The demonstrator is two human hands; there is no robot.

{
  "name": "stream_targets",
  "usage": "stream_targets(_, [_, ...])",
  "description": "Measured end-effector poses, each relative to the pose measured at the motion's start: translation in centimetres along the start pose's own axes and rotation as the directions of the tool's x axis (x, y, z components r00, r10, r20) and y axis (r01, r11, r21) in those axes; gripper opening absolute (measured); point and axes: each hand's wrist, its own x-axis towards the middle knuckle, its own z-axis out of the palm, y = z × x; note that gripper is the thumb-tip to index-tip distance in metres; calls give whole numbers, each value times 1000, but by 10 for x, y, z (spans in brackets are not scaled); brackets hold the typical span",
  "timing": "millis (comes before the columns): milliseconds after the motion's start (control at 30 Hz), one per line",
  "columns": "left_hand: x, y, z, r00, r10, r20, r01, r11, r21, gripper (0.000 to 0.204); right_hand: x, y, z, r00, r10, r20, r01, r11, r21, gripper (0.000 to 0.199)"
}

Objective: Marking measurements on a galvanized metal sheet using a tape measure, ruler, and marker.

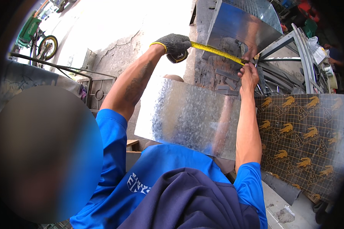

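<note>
Head view: sits on the person's head, the left of two; looks down and ahead;
Blue shirt [168, 155]: closest of all; fills much of the bottom;
Hands: left hand [174, 42] and right hand [249, 77] a bit farther, in the top half;
Green box [28, 29]: far off, top left;
Edges: dark and round (like peeking through a bowl).

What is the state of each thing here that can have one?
Black-and-yellow tape measure: blade pulled out.
Dark-gloved left hand: closed around the tape's case.
Bare right hand: fingers bent at the blade's far end, grip unclear.
Shiny rectangular metal sheet: lying, looks flat.
Silver metal box: open or closed, unclear.
Green-boxed bike with black wheel: standing, partly visible.
</note>
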Motion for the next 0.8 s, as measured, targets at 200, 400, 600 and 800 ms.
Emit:
stream_targets(200, [-26, 28, -1, 996, -43, 75, 55, 986, -156, 40, -11, -3, -19, 1000, -9, -26, 9, 1000, -22, 32])
stream_targets(400, [-88, 45, 23, 931, -31, 365, 153, 938, -310, 36, -84, -23, -90, 958, 160, 236, -139, 985, -107, 34])
stream_targets(600, [-158, 53, 72, 849, 280, 448, -47, 885, -464, 36, -188, -49, -167, 920, 226, 320, -100, 925, -366, 33])
stream_targets(800, [-146, 114, 78, 826, 83, 558, 192, 889, -416, 41, -211, -45, -183, 967, 256, 12, -233, 899, -370, 36])
